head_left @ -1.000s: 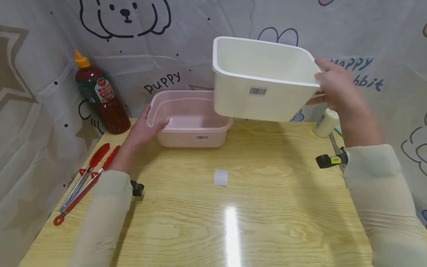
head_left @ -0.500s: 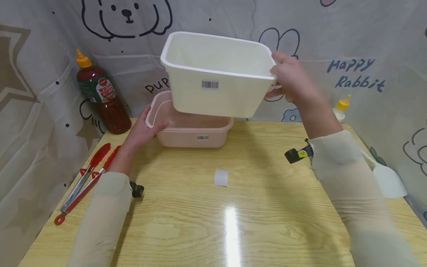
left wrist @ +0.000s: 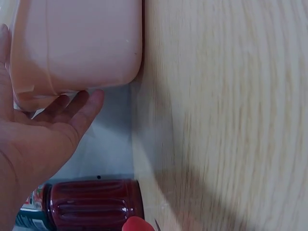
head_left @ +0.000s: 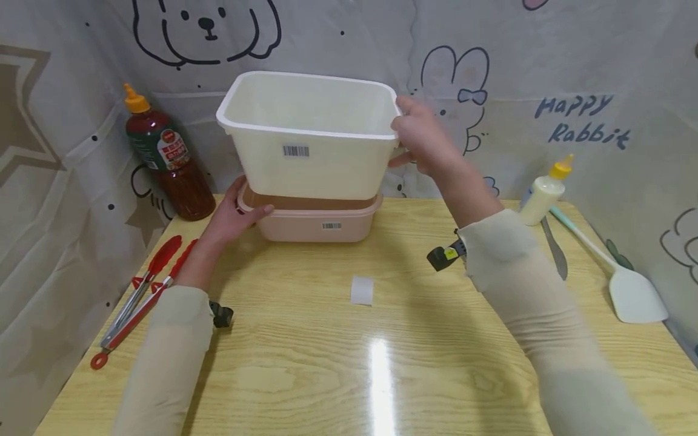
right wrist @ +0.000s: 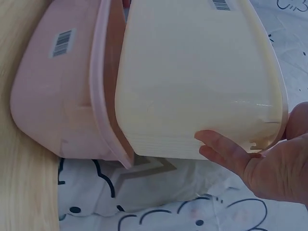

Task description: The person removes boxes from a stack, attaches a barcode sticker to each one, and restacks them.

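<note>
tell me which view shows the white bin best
The head view: the whole white bin shows, its base entering the pink bin, the right hand gripping its rim. The right wrist view shows only its side. The left wrist view misses it.

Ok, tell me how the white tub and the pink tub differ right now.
The white tub is cream-white and deeper; the pink tub is pale pink and shallower. The white tub is lifted by the right hand, its base just entering the pink tub, which stands on the table, held at its rim by the left hand. Both are open-topped, rectangular and carry barcode stickers.
</note>
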`<state>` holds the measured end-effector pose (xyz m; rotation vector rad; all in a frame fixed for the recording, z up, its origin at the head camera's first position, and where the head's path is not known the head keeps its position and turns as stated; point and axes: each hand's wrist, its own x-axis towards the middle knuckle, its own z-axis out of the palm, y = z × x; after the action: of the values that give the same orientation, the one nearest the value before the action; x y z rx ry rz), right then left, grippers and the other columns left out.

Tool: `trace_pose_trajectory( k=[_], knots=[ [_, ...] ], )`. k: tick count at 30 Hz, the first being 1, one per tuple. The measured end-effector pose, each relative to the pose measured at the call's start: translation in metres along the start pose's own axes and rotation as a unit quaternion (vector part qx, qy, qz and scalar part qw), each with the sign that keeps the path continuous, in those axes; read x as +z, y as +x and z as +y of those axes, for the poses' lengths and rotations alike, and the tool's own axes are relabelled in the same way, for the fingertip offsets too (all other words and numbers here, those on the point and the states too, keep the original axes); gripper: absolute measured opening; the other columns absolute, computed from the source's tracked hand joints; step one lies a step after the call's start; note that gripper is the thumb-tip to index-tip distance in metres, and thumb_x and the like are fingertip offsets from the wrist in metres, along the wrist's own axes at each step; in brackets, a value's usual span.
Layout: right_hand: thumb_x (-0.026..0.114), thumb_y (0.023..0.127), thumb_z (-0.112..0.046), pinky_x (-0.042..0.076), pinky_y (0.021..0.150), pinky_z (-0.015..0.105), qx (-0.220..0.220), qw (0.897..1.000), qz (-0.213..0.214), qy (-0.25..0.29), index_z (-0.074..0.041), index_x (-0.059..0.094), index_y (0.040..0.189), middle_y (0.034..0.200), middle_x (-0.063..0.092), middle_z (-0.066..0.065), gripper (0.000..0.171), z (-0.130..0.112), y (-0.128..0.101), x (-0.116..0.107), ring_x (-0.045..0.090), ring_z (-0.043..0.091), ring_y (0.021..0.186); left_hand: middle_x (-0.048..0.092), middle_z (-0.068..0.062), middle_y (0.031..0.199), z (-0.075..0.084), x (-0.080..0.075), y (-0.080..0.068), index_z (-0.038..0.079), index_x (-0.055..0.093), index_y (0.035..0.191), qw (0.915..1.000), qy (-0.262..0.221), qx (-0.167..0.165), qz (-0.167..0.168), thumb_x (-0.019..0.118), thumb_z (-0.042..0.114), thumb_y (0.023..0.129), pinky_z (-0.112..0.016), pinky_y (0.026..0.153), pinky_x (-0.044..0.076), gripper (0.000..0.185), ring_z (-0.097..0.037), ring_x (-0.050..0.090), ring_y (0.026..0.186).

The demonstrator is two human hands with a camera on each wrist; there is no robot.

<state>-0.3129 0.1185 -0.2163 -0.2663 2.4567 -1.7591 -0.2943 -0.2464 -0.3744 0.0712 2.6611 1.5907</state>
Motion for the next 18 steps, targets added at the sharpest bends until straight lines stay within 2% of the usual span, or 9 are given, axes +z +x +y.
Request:
trace_pose_trajectory(
  k=[4,8,15,18],
  knots=[
    [0.040,0.103,-0.009,0.060,0.090,0.052,0.018,1.000,0.004,-0.002,-0.023,0.017,0.164,0.149,0.051,0.011,0.066,0.004,0.003,0.008,0.061,0.030,0.121,0.022,-0.012,0.169,-0.002,0.000,-0.001,0.031,0.004,0.164,0.9999,0.010,-0.003,0.005,0.073,0.049,0.090,-0.059,0.122,0.029,0.103,-0.036,0.029,0.152],
    [0.040,0.103,-0.010,0.060,0.090,0.052,0.025,1.000,0.012,-0.012,-0.023,0.014,0.164,0.155,0.046,0.011,0.068,0.010,0.005,0.016,0.060,0.030,0.125,0.021,-0.012,0.169,-0.001,0.000,-0.003,0.032,0.003,0.164,0.9998,0.018,-0.001,0.005,0.073,0.052,0.089,-0.059,0.123,0.026,0.105,-0.035,0.028,0.153],
    [0.040,0.100,-0.009,0.060,0.091,0.054,0.042,0.999,0.004,-0.009,-0.017,0.015,0.164,0.155,0.045,0.015,0.069,0.024,0.008,0.027,0.057,0.032,0.130,0.028,-0.014,0.165,-0.001,-0.001,-0.005,0.029,0.008,0.164,0.9998,-0.004,0.020,-0.001,0.074,0.040,0.092,-0.054,0.124,0.027,0.098,-0.031,0.032,0.149],
    [0.040,0.100,-0.009,0.059,0.090,0.054,0.049,0.999,0.002,-0.002,-0.013,0.016,0.163,0.155,0.045,0.017,0.068,0.031,0.010,0.031,0.056,0.033,0.132,0.029,-0.014,0.165,-0.002,-0.001,-0.005,0.028,0.009,0.164,0.9997,-0.006,0.022,0.000,0.073,0.039,0.093,-0.054,0.125,0.027,0.096,-0.031,0.033,0.148]
  ],
)
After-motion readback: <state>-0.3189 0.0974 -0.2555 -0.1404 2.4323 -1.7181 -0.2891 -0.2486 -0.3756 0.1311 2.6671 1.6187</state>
